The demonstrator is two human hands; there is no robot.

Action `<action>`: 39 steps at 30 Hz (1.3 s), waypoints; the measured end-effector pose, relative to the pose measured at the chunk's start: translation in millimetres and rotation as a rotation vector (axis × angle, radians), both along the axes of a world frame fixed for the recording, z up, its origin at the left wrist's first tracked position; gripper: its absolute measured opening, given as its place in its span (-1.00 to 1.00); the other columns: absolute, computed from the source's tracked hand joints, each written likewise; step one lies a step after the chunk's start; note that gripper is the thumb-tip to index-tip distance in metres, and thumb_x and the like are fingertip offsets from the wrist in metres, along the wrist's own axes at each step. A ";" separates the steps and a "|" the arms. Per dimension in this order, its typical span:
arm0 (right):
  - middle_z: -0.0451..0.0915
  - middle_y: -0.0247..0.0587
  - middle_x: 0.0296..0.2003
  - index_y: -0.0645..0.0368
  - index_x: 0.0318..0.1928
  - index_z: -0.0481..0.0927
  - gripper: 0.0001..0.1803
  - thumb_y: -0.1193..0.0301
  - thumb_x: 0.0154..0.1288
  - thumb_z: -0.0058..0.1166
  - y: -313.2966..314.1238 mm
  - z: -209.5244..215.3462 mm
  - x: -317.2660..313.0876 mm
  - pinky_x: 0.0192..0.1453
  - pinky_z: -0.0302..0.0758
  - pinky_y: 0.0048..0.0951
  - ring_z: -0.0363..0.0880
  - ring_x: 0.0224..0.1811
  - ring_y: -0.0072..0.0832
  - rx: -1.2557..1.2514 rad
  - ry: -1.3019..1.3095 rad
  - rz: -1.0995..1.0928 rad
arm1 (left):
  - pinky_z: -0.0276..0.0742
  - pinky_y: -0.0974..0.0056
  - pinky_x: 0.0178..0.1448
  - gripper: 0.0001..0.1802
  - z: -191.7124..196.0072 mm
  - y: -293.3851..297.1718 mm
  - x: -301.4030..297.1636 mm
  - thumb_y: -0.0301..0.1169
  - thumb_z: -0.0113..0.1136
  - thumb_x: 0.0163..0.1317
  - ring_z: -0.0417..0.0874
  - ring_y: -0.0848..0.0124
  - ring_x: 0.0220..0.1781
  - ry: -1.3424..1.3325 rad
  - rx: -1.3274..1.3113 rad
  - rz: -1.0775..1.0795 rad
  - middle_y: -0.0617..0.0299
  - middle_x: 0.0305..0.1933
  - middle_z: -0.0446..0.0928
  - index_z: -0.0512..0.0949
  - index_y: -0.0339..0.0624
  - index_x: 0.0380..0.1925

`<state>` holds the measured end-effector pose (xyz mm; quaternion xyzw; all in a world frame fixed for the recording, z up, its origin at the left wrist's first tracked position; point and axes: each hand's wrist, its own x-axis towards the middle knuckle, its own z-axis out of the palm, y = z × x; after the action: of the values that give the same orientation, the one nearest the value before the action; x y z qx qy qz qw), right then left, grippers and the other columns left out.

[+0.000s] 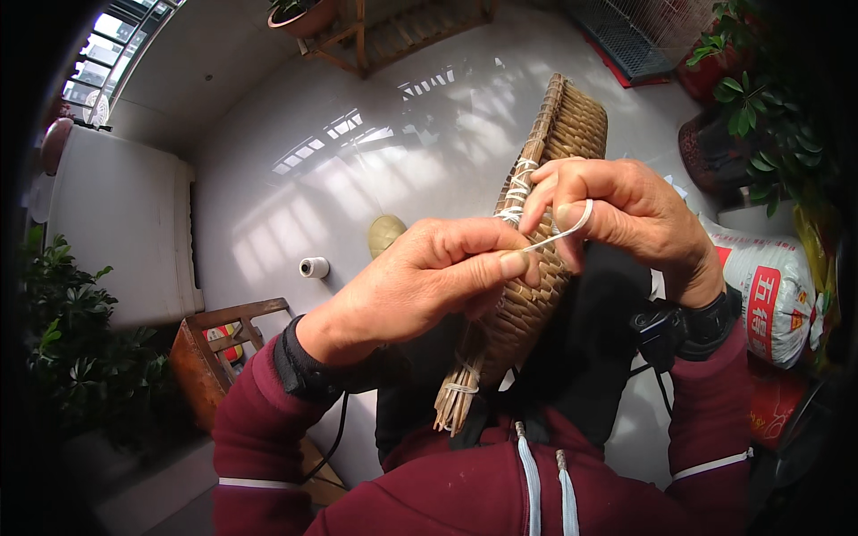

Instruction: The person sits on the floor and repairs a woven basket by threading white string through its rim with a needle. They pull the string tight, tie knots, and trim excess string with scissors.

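In the head view, the person is holding a woven basket (536, 295) edge-on at the centre of the picture, its rim running from about seven o'clock up toward one o'clock. The left hand (420, 281) is coming in from eight o'clock, with thumb and forefinger pressed together on a thin white cord (559, 232) — pinching it right against the basket's rim. The right hand (626, 219) is sitting at two o'clock from that pinch, its fingers curled, with the cord looping over the forefinger and running taut back down to the left fingertips. White bindings (516, 192) are wrapping the rim just at eleven o'clock of the right hand's knuckles, touching them.

Farther off, a small spool (314, 267) is lying on the pale floor (357, 179) at nine o'clock of the hands, well apart — a wooden stool (214, 344) is standing at eight o'clock, and a white printed sack (773, 299) is resting at three o'clock.
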<state>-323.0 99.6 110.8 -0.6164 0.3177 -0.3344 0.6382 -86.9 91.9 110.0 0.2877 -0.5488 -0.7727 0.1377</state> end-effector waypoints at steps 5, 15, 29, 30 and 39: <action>0.47 -0.47 -0.58 0.28 -0.37 0.63 -0.76 0.36 0.38 0.13 16.0 67.4 -48.9 -0.53 0.20 -0.66 0.30 -0.59 -0.79 0.024 0.333 0.027 | 0.28 0.53 -0.37 -0.73 1.9 0.3 -0.3 -0.26 0.03 0.48 0.32 0.71 -0.47 -0.059 -0.054 0.015 0.49 -0.51 0.36 0.59 -0.22 -0.20; 0.56 -0.11 -0.51 0.40 -0.40 0.60 -0.85 0.52 0.24 0.16 166.9 140.5 -214.9 -0.28 0.38 -0.43 0.48 -0.45 -0.40 -0.389 0.296 -0.570 | 0.17 0.53 -0.41 -0.75 3.9 -0.4 6.4 -0.25 0.06 0.46 0.23 0.71 -0.49 -0.070 -0.056 0.061 0.53 -0.53 0.31 0.60 -0.20 -0.21; 0.24 -0.55 -0.50 0.05 -0.42 0.38 -0.78 0.36 0.39 0.08 435.9 75.9 -353.6 -0.31 0.18 -0.65 0.18 -0.46 -0.76 0.160 0.876 -1.200 | 0.22 0.50 -0.42 -0.75 1.1 -1.3 13.4 -0.26 0.11 0.43 0.29 0.67 -0.53 -0.081 -0.079 0.173 0.47 -0.58 0.36 0.64 -0.21 -0.24; 0.26 -0.55 -0.52 0.07 -0.43 0.40 -0.80 0.40 0.37 0.07 445.9 69.6 -354.1 -0.33 0.18 -0.66 0.19 -0.47 -0.77 0.207 0.915 -1.208 | 0.22 0.50 -0.43 -0.75 -0.1 -1.8 13.5 -0.26 0.11 0.42 0.30 0.67 -0.54 -0.063 -0.069 0.179 0.46 -0.58 0.37 0.64 -0.21 -0.24; 0.41 -0.60 -0.57 0.19 -0.41 0.61 -0.87 0.41 0.23 0.21 517.1 -29.2 -337.8 -0.45 0.17 -0.65 0.28 -0.54 -0.79 0.616 0.843 -1.222 | 0.11 0.49 -0.47 -0.75 -4.0 -4.9 12.8 -0.27 0.07 0.45 0.16 0.66 -0.59 -0.093 -0.070 0.195 0.52 -0.62 0.20 0.61 -0.21 -0.23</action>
<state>-660.8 616.7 81.6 -0.2042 0.8911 -0.2612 0.3099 -74.1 87.1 106.0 0.3704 -0.5507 -0.7217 0.1967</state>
